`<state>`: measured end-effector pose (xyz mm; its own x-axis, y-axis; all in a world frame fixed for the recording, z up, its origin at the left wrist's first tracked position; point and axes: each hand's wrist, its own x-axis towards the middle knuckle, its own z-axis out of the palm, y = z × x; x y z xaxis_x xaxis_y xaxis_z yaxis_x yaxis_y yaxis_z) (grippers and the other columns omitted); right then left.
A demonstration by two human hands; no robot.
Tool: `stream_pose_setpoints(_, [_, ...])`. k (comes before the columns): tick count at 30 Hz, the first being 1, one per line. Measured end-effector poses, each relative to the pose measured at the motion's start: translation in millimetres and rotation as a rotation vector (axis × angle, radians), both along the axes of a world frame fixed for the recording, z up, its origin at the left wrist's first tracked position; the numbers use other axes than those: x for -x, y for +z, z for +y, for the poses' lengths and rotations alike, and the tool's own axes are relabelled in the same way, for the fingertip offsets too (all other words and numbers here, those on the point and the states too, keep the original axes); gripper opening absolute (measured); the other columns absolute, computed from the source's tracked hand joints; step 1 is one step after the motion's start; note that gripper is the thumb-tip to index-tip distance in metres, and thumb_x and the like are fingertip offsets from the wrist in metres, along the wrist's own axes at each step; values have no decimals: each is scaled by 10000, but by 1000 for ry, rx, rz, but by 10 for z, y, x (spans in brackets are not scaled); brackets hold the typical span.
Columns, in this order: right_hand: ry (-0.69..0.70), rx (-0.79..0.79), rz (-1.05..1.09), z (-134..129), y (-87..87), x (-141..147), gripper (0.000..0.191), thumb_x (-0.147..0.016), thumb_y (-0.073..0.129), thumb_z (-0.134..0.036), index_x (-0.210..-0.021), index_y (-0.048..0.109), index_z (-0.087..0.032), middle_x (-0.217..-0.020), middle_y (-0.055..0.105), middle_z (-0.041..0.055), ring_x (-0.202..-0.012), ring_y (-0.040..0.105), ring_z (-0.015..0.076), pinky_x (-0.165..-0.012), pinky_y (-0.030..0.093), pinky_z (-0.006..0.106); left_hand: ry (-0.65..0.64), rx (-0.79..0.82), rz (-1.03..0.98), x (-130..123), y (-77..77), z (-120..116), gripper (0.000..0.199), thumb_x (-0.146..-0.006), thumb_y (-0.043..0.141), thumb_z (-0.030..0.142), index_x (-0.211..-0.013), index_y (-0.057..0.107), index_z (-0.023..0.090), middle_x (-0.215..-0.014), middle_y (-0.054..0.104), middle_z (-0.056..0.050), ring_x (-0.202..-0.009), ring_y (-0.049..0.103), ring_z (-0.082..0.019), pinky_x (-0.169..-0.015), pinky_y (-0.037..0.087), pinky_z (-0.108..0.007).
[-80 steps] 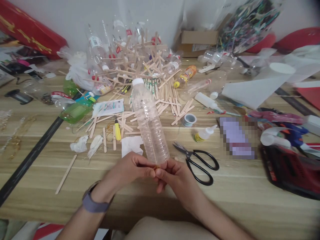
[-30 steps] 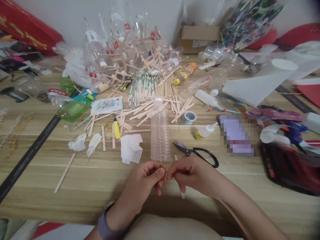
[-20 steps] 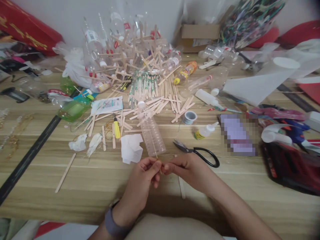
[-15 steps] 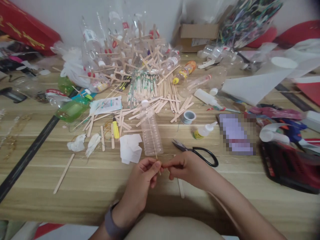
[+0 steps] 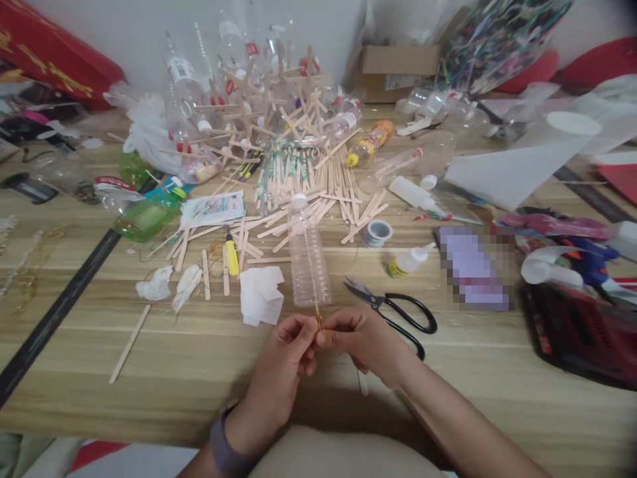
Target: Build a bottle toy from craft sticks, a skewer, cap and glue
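Note:
A clear ribbed plastic bottle (image 5: 302,265) with a white cap lies with its base toward me. Along it runs a thin wooden stick (image 5: 317,308); whether it is inside or on top I cannot tell. My left hand (image 5: 286,358) is closed, pinching the stick's near end just below the bottle. Beside it my right hand (image 5: 365,345) is also closed, thumb and finger pressed together at a small amber-coloured loop or band (image 5: 319,322) on the stick. Black-handled scissors (image 5: 393,312) lie right of my right hand. Under that hand a flat craft stick (image 5: 363,382) shows partly.
Bottles, craft sticks and skewers (image 5: 334,176) crowd the back. White paper pieces (image 5: 261,295) and a yellow-handled tool (image 5: 231,257) lie left of the bottle. Right stand a wire spool (image 5: 377,232), a glue bottle (image 5: 409,261) and a red-black power tool (image 5: 572,332).
My right hand has closed in against my left fingertips, and the amber loop now shows between them. The bottle appears slightly farther right in view.

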<state>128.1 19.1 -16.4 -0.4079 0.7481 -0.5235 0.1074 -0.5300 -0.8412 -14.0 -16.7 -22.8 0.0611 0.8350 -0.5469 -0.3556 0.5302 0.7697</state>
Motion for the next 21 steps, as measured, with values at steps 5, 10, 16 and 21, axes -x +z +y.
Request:
stream_pose_setpoints(5, [-141,37,99,-2,-2,39,297,-592,839,-412,-608,696,-153,-480,583,-64,-295,292,6,-254,188,158,-69,-173,369,68,51,-96,318,-779,671,438,-948,681,169,-644,606,12,-559,543,-127,-490,432,-227])
stream_pose_setpoints(10, [-201,76,138,-5,-38,124,391,-543,851,-472,-603,640,-148,-503,568,-75,-285,356,7,-264,258,148,-81,-597,872,107,59,-131,71,-829,631,222,-821,701,212,-939,737,-59,-822,675,-184,-738,516,-280])
stream_pose_setpoints(16, [-233,98,176,-31,-20,195,462,-582,805,-554,-642,574,-157,-540,597,-69,-299,489,37,-301,295,139,-93,-864,1217,96,-36,-107,111,-870,581,169,-845,678,217,-994,738,-85,-917,686,-217,-812,509,-322])
stream_pose_setpoints(21, [-268,72,218,-61,6,245,443,-623,778,-552,-655,560,-168,-491,568,-80,-281,460,38,-286,253,142,-52,-847,1214,87,-50,-80,152,-873,548,174,-780,658,224,-920,723,-81,-851,671,-214,-779,505,-324])
